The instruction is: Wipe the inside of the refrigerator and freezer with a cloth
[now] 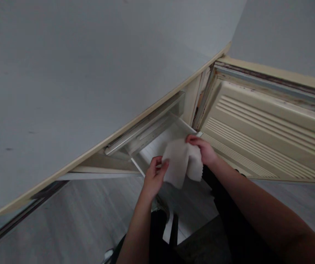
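Observation:
A thin white cloth (175, 161) with a zigzag-cut edge hangs between my two hands. My left hand (156, 176) pinches its left side between thumb and fingers. On the upper right edge of the cloth, my right hand (201, 148) is closed, its fingers bent over the fabric. Just behind and below the cloth, a clear drawer (139, 165) sticks out from the fridge-like cabinet. The cloth covers part of this drawer, so I cannot see all of its inside.
To the right stands an open cream door (245, 128) with ribbed inner panel and a dirty, stained seal (278, 82). The large grey-white top surface (91, 73) spans the upper left. Grey wood-look floor (91, 212) lies below, with my dark-clothed legs at the bottom.

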A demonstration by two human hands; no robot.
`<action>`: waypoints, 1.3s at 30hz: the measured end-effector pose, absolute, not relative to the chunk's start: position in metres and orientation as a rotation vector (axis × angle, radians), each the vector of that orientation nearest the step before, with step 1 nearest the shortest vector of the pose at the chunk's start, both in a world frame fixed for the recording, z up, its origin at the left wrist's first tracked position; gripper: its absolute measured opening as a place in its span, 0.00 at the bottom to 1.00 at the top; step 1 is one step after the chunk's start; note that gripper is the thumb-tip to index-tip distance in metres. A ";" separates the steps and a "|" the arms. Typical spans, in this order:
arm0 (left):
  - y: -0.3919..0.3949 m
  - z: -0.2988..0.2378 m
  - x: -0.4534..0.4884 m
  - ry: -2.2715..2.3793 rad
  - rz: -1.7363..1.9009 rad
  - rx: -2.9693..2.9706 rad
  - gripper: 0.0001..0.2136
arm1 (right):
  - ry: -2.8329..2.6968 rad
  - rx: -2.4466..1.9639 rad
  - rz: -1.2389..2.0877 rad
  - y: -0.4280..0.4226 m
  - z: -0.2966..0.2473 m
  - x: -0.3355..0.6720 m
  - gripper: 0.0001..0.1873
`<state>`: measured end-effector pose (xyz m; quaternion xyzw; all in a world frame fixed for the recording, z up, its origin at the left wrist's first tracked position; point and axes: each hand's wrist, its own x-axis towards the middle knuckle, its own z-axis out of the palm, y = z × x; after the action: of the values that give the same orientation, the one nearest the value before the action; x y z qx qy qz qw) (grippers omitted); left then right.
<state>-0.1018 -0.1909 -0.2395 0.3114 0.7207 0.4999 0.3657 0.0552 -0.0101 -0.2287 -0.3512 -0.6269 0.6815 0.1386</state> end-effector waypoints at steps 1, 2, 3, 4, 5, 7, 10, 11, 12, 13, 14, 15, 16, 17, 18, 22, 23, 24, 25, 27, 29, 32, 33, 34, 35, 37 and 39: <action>-0.191 -0.241 -0.104 1.934 1.222 0.886 0.14 | -1.801 -1.062 1.782 -0.009 -0.219 0.056 0.23; -0.191 -0.243 -0.105 1.992 1.181 0.944 0.15 | -1.790 -1.063 1.623 -0.010 -0.209 0.055 0.25; -0.191 -0.245 -0.106 2.026 1.157 0.976 0.17 | -1.775 -1.026 1.498 -0.012 -0.198 0.054 0.26; -0.190 -0.247 -0.106 2.046 1.144 0.984 0.20 | -1.759 -0.960 1.403 -0.014 -0.188 0.052 0.26; -0.189 -0.250 -0.105 2.053 1.123 0.980 0.22 | -1.751 -0.878 1.334 -0.018 -0.179 0.049 0.25; -0.185 -0.257 -0.104 2.068 0.993 0.979 0.22 | -1.799 -0.711 1.258 -0.027 -0.169 0.041 0.22; -0.179 -0.269 -0.101 2.095 0.700 1.019 0.16 | -2.070 -0.522 1.223 -0.043 -0.178 0.024 0.21; -0.177 -0.273 -0.099 2.096 0.640 1.031 0.14 | -2.212 -0.480 1.196 -0.047 -0.187 0.019 0.23; -0.177 -0.277 -0.098 2.095 0.610 1.043 0.13 | -2.373 -0.463 1.136 -0.050 -0.199 0.015 0.27; -0.177 -0.279 -0.096 2.090 0.597 1.058 0.13 | -2.543 -0.480 1.042 -0.053 -0.212 0.012 0.30; -0.178 -0.280 -0.094 2.082 0.588 1.077 0.13 | -2.712 -0.535 0.925 -0.054 -0.226 0.010 0.33; -0.179 -0.281 -0.091 2.073 0.571 1.099 0.15 | -2.869 -0.627 0.807 -0.055 -0.239 0.010 0.34; -0.181 -0.281 -0.088 2.064 0.549 1.121 0.16 | -3.007 -0.734 0.707 -0.055 -0.252 0.010 0.33; -0.184 -0.281 -0.084 2.059 0.525 1.139 0.17 | -3.124 -0.829 0.645 -0.054 -0.262 0.011 0.30; -0.186 -0.280 -0.080 2.058 0.501 1.152 0.18 | -3.223 -0.892 0.621 -0.054 -0.271 0.012 0.28; -0.193 -0.280 -0.065 2.076 0.411 1.193 0.17 | -3.413 -0.921 0.612 -0.052 -0.282 0.015 0.23; -0.193 -0.281 -0.063 2.080 0.392 1.203 0.16 | -3.425 -0.921 0.607 -0.052 -0.281 0.015 0.22; -0.193 -0.281 -0.062 2.083 0.376 1.212 0.16 | -3.440 -0.919 0.609 -0.053 -0.280 0.015 0.22; -0.193 -0.281 -0.061 2.087 0.362 1.220 0.16 | -3.460 -0.920 0.615 -0.053 -0.279 0.015 0.22; -0.191 -0.281 -0.059 2.094 0.339 1.236 0.17 | -3.484 -0.927 0.635 -0.052 -0.278 0.014 0.21; -0.188 -0.281 -0.059 2.090 0.315 1.259 0.17 | -3.492 -0.939 0.678 -0.050 -0.279 0.013 0.21; -0.183 -0.280 -0.059 2.060 0.265 1.306 0.16 | -3.483 -0.963 0.750 -0.045 -0.282 0.012 0.19; -0.182 -0.280 -0.059 2.050 0.252 1.319 0.16 | -3.475 -0.986 0.761 -0.044 -0.284 0.011 0.20; -0.181 -0.279 -0.060 2.040 0.241 1.332 0.16 | -3.465 -1.018 0.760 -0.043 -0.286 0.010 0.21; -0.181 -0.279 -0.060 2.030 0.235 1.344 0.17 | -3.454 -1.051 0.753 -0.043 -0.288 0.008 0.22; -0.183 -0.276 -0.062 2.006 0.222 1.367 0.19 | -3.441 -1.107 0.736 -0.043 -0.292 0.001 0.22; -0.187 -0.273 -0.065 1.980 0.201 1.388 0.22 | -3.439 -1.152 0.717 -0.040 -0.296 -0.010 0.20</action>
<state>-0.0653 -0.1873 -0.2727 0.5359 0.7643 0.0777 0.3501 -0.0099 -0.0404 -0.2960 -0.2997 -0.8945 0.1865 -0.2743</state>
